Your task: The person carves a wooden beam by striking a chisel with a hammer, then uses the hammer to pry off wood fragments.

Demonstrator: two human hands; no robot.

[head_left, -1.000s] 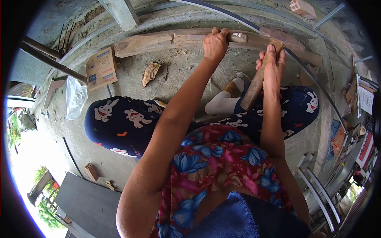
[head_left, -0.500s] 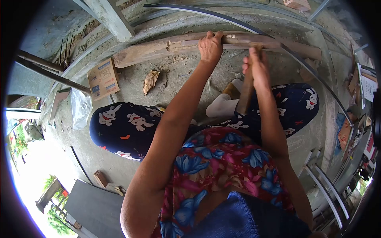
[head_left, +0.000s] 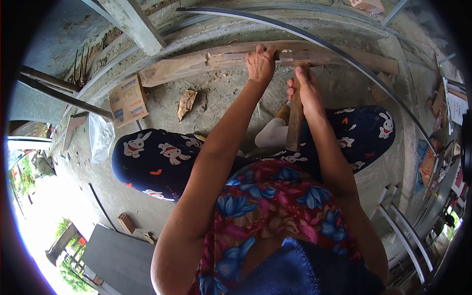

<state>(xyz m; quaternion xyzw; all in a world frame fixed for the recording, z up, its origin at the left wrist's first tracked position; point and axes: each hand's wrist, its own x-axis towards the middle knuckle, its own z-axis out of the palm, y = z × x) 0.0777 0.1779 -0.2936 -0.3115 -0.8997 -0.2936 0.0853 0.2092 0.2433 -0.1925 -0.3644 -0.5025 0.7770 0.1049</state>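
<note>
A long, rough wooden plank (head_left: 182, 67) lies across the floor ahead of me, with a chipped notch in its face. My left hand (head_left: 260, 64) is closed in a fist on top of it. A small dark end shows at the right side of that fist, but what it belongs to is hidden. My right hand (head_left: 307, 91) grips a hammer by its wooden handle (head_left: 294, 129). The handle points back toward my lap, and the hammer's upper end is close to the plank, just right of my left hand.
A curved dark metal strip (head_left: 314, 37) arches over the plank. On the floor to the left are a dry leaf (head_left: 187, 104), a flattened cardboard box (head_left: 128, 101) and a clear plastic bag (head_left: 101, 137). My legs (head_left: 152, 160) are folded on both sides. Metal rails (head_left: 403, 236) lie at right.
My right hand and the hammer have moved left and slightly down, nearer my left hand. The left hand stays on the plank. The view has shifted slightly.
</note>
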